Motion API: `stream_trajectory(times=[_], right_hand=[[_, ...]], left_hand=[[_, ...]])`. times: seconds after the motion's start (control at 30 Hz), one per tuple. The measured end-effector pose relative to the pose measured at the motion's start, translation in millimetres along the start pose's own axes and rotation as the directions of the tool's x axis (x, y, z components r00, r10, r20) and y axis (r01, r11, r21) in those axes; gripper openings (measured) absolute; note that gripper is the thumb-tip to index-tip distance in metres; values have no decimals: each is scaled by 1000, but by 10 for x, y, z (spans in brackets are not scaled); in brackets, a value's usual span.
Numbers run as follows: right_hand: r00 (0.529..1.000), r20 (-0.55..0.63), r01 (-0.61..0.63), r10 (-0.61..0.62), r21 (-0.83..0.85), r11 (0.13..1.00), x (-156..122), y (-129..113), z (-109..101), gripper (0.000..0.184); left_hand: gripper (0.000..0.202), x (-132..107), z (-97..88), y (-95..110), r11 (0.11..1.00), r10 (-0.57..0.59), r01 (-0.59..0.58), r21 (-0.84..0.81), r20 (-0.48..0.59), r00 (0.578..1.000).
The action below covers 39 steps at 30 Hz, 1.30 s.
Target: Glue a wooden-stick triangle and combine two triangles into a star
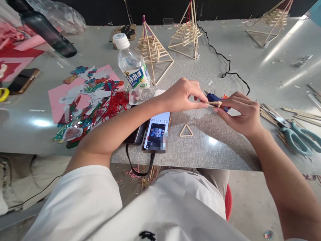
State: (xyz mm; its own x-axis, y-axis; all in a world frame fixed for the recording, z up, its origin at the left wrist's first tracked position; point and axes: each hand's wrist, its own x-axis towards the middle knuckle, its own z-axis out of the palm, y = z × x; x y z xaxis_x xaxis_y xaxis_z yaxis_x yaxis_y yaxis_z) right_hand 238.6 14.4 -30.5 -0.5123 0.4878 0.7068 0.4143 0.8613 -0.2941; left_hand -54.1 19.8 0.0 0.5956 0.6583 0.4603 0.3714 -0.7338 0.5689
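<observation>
Both my hands hold a small triangle of thin wooden sticks (pixel 213 103) above the table, seen nearly edge-on. My left hand (pixel 187 95) pinches its left end between thumb and fingers. At its right corner, the thumb and forefinger of my right hand (pixel 239 110) close on it. Just behind the triangle lies a dark blue and orange thing (pixel 215 97), partly hidden by my fingers. A second small wooden triangle (pixel 186 135) rests flat on the table, nearer to me. Left of it lies a lit phone (pixel 156 132) showing a timer, with a black power bank (pixel 136 134) beside it.
Scissors (pixel 292 130) and loose wooden sticks (pixel 271 115) lie at the right. A plastic bottle (pixel 130 67) stands before several stick pyramids (pixel 155 50). Red string (pixel 116 103) and colourful cut-outs (pixel 75 110) cover the left. A black cord (pixel 223 57) runs across the back.
</observation>
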Motion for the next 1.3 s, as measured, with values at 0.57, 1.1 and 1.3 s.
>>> stream_trajectory(times=[0.57,1.1,1.3], right_hand=[[997,-58,52,-49,43,998,-36,57,-15,13],[999,-10,48,-48,49,998,-14,13,-61,13],[999,-45,27,-23,103,994,-20,46,-51,28]], left_hand=[[9,-12,5,-33,1000,23,-23,0,-59,998],[6,-15,-45,39,999,-39,40,31,-24,999],[9,-5,-24,17,998,-56,57,0,-44,997]])
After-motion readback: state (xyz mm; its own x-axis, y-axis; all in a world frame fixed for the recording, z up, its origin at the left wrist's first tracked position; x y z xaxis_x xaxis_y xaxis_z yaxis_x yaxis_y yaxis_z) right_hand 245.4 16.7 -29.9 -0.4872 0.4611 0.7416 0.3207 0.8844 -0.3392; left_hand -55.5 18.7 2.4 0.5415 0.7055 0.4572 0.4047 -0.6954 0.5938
